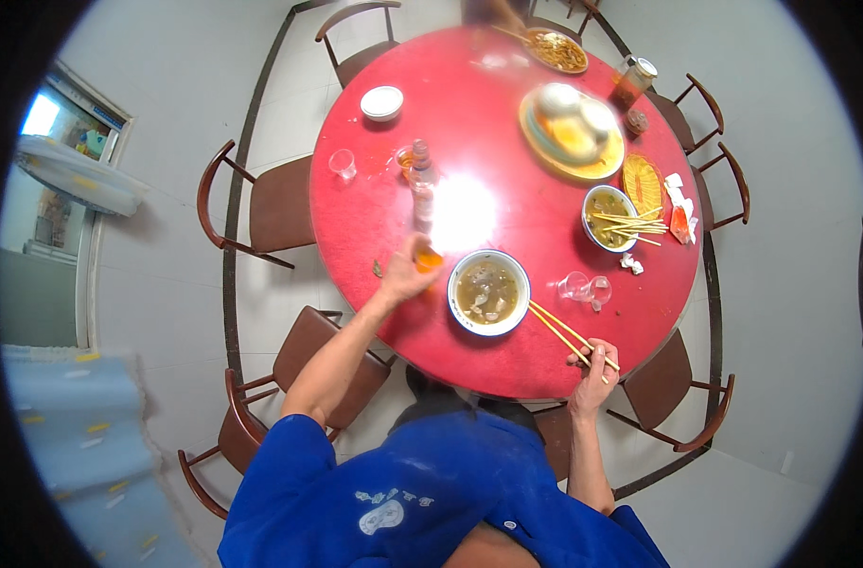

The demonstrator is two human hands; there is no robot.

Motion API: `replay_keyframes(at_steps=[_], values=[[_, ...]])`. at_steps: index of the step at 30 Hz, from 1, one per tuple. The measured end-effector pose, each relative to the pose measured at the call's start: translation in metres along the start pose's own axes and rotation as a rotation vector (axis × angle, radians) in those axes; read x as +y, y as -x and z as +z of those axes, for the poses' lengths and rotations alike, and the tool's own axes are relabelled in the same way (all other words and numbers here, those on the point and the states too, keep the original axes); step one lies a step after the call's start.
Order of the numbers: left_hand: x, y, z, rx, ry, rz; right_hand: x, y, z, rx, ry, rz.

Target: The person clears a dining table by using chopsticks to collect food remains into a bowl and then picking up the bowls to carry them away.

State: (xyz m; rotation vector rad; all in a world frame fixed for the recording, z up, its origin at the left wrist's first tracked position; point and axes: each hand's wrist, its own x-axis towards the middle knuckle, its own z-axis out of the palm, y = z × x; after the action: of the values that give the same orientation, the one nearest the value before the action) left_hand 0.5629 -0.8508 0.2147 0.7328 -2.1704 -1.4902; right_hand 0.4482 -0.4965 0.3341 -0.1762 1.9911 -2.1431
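Note:
My left hand (pixel 403 273) grips a small cup of orange drink (pixel 429 260) above the near left of the round red table (pixel 360 234). Just to its right sits a white bowl of cloudy soup (pixel 488 291) with pale pieces in it. A pair of yellow chopsticks (pixel 563 328) is held in my right hand (pixel 596 369) by the table's near edge, and the tips reach the bowl's right rim. Behind my left hand stands a transparent bottle (pixel 422 184), with another cup of amber liquid (pixel 404 160) beside it.
Several chopsticks (pixel 630 224) lie across a second soup bowl (pixel 587 220). Two plastic cups (pixel 584 287) lie tipped nearby. Further back are stacked dishes (pixel 572 128), a lidded jar (pixel 634 84) and a noodle plate (pixel 558 51), reached by another person's hand (pixel 509 20). Brown chairs (pixel 282 206) ring the table.

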Motion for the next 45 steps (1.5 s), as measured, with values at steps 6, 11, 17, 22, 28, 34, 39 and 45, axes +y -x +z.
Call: replay_keyframes(at_steps=[6,11,17,22,28,34,39,45], values=[[0.057,0.014,0.022,-0.399,-0.375,-0.016,-0.005,-0.001,-0.003,-0.005,0.033,-0.025],[0.052,0.009,0.045,-0.516,-0.638,0.113,-0.027,-0.038,-0.007,-0.112,0.042,-0.131],[0.085,0.003,0.056,-0.634,-0.91,0.082,-0.07,-0.12,0.026,-0.359,0.181,-0.2],[0.084,0.01,0.073,-0.567,-1.098,0.141,-0.072,-0.195,0.14,-0.683,0.346,-0.204],[0.08,0.016,0.044,-0.081,-0.41,0.289,0.086,-0.293,0.295,-1.019,0.887,-0.419],[0.041,-0.017,-0.035,0.297,-0.063,0.079,0.166,-0.306,0.397,-1.039,1.066,-0.211],[-0.061,-0.148,-0.136,0.61,-0.159,0.217,0.207,-0.311,0.428,-1.045,1.108,-0.066],[-0.119,-0.196,-0.174,0.564,-0.346,0.111,0.193,-0.305,0.417,-1.064,0.976,-0.084]])
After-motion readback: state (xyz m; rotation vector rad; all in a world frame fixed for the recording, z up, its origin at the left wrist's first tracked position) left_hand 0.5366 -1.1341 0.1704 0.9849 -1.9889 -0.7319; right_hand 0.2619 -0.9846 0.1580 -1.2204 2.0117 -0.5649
